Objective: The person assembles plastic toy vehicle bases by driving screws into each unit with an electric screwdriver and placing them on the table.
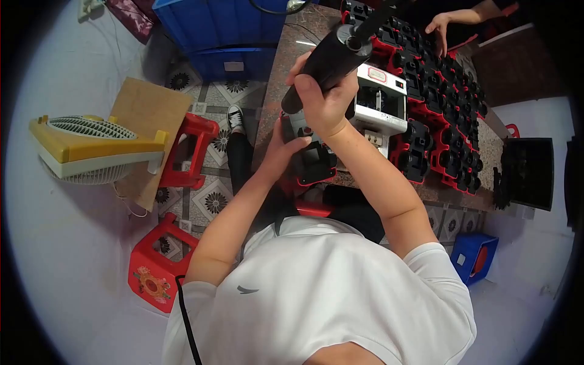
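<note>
My right hand [328,100] is wrapped round a black electric screwdriver [333,64], which points down over the table's near edge. Under its tip lies an upturned toy car body [316,163], black with a red rim and a grey part at its far end. My left hand [281,152] holds this car body from its left side, thumb lying across the top. The screwdriver's bit is hidden by my right hand. Just right of my right hand stands a white box-shaped machine [388,115], probably a screw feeder.
Rows of upturned black and red toy cars [447,125] cover the table's [274,79] right side. A co-worker's hand [439,27] reaches over them at the far end. Blue crates [228,36], red stools [198,152] and a yellow fan [97,146] stand at left.
</note>
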Demonstrator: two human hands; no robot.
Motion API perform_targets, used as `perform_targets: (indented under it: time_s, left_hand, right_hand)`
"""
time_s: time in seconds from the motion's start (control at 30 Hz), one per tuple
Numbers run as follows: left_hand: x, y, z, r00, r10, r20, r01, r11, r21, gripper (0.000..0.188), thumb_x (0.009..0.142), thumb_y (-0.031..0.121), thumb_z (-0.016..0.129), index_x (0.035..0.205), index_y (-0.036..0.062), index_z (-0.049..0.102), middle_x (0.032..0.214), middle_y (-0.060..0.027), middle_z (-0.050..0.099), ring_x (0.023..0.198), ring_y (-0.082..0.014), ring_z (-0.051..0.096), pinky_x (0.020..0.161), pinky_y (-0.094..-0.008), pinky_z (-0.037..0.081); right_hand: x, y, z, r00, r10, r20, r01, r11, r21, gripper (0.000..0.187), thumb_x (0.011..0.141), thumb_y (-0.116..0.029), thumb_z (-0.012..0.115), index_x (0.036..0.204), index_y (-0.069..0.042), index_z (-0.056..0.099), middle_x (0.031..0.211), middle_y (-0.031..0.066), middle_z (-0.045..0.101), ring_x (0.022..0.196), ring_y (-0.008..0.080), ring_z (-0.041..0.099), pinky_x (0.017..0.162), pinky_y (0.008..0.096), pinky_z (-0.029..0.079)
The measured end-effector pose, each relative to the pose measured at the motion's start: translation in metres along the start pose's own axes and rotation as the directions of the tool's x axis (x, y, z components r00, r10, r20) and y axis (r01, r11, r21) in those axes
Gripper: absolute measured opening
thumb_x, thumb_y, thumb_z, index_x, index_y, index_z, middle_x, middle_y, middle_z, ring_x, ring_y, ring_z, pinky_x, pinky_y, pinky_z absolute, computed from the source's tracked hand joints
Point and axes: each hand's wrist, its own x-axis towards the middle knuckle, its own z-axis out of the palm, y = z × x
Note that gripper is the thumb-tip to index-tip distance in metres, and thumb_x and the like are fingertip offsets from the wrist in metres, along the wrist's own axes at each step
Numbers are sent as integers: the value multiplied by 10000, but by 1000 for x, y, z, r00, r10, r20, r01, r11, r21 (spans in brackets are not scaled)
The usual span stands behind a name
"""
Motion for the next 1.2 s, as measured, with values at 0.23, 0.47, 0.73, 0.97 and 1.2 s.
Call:
perform_targets:
  time_s: [0.23, 0.47, 0.73, 0.97, 1.2]
  left_hand:
    - [3, -1, -3, 996, 78, -48, -75, 996, 58, 744, 709, 170, 703, 1320, -1, 313, 1209, -103, 464, 1129, -187, 458, 968, -311, 364]
    - [-3, 10, 6, 996, 72, -48, -68, 994, 85, 725, 710, 169, 707, 1304, -7, 331, 1198, -105, 476, 1120, -190, 466, 967, -306, 363]
    - [0, 1, 8, 995, 86, -43, -85, 996, 29, 627, 727, 120, 687, 1264, 28, 377, 1122, -80, 527, 1054, -174, 509, 929, -307, 400]
    - [6, -1, -5, 999, 0, -41, -1, 1000, -2, 596, 736, 112, 702, 1254, 67, 412, 1096, -64, 550, 1020, -169, 535, 916, -316, 422]
    - [5, 8, -31, 989, -133, -57, 134, 991, 4, 549, 768, 179, 690, 1258, 68, 468, 1155, -74, 561, 1083, -205, 537, 946, -352, 420]
  right_hand:
    - [2, 17, 12, 995, 102, -11, -102, 979, -175, 527, 666, -267, 820, 1011, -28, 501, 760, 44, 609, 629, 130, 591, 591, 258, 481]
    - [3, 16, 8, 997, 83, 10, -79, 977, -197, 544, 652, -298, 826, 1009, -32, 513, 773, 46, 604, 642, 141, 577, 615, 255, 478]
    - [10, 3, 0, 991, 113, 69, -109, 992, -61, 476, 663, -152, 790, 1033, -48, 509, 727, -1, 562, 603, 100, 519, 576, 245, 442]
    - [40, -68, -40, 998, -5, -57, 6, 1000, 25, 518, 840, -444, 626, 1034, 4, 450, 747, 120, 582, 568, 176, 583, 525, 279, 500]
    - [-48, -125, -107, 912, 340, -231, -306, 937, 170, 618, 762, -449, 715, 1125, -32, 438, 774, 89, 549, 606, 167, 583, 537, 288, 522]
